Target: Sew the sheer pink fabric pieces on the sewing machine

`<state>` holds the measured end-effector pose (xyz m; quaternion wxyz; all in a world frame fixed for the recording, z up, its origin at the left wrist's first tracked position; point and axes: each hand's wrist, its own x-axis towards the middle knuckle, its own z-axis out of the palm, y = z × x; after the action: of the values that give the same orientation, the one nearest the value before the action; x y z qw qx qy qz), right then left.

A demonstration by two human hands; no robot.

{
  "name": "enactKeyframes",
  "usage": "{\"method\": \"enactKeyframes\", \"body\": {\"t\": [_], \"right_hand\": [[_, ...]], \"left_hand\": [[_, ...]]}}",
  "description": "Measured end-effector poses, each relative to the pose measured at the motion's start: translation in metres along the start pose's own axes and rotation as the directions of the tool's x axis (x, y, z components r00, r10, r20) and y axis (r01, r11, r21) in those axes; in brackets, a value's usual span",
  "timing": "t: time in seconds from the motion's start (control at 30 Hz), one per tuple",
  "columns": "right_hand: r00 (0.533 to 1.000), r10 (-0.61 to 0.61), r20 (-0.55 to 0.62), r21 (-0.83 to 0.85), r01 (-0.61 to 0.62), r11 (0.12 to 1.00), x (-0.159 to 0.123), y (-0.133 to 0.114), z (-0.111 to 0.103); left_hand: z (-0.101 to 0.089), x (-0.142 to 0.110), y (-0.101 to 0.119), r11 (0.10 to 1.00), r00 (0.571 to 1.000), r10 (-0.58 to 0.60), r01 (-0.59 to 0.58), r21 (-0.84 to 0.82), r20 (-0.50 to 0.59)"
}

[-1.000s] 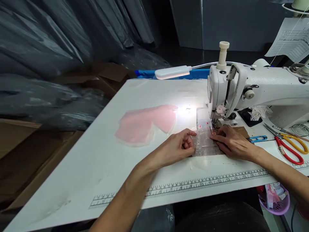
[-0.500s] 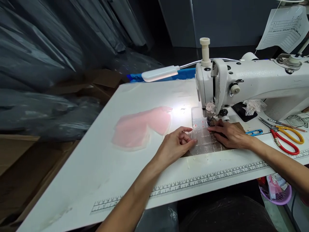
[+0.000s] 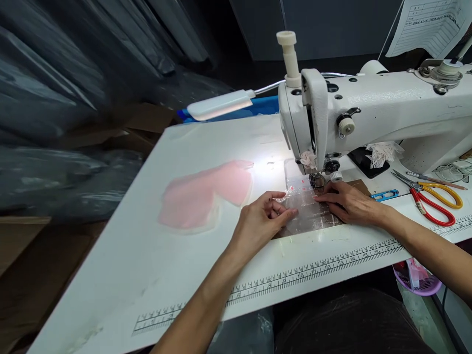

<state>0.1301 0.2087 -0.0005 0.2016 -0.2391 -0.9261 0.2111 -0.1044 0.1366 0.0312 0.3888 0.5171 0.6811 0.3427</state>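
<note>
A thin see-through sheet (image 3: pixel 304 209) with small pink marks lies under the presser foot (image 3: pixel 316 181) of a white sewing machine (image 3: pixel 379 105). At the sheet's left edge my left hand (image 3: pixel 263 216) has its fingers curled, the thumb resting over the sheet. My right hand (image 3: pixel 346 201) grips the sheet just right of the needle area, its fingertips close to the foot. What lies under the fingertips is partly hidden. Left of my hands, pink sheer fabric pieces (image 3: pixel 188 201) lie flat on the white table (image 3: pixel 121 275).
Red and yellow-handled scissors (image 3: pixel 427 196), a blue thread snipper (image 3: pixel 384 195) and a pencil (image 3: pixel 438 181) lie to the right. A lamp (image 3: pixel 221 104) lights the table. A printed ruler (image 3: pixel 295 279) runs along the front edge. A purple basket (image 3: pixel 424 287) stands below.
The view has shifted, so the machine and table appear further left and slightly higher. Both hands keep nearly the same grip on the see-through sheet.
</note>
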Motion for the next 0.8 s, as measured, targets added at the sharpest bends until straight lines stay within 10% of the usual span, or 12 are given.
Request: {"method": "enactKeyframes", "body": {"t": [0.8], "right_hand": [[1.0,-0.013,-0.02,0.027,0.014,1.0,0.0,-0.0027,-0.006]], "left_hand": [[-0.0005,-0.001,-0.0045,0.997,0.999,0.033,-0.034,0.073,0.011]]}}
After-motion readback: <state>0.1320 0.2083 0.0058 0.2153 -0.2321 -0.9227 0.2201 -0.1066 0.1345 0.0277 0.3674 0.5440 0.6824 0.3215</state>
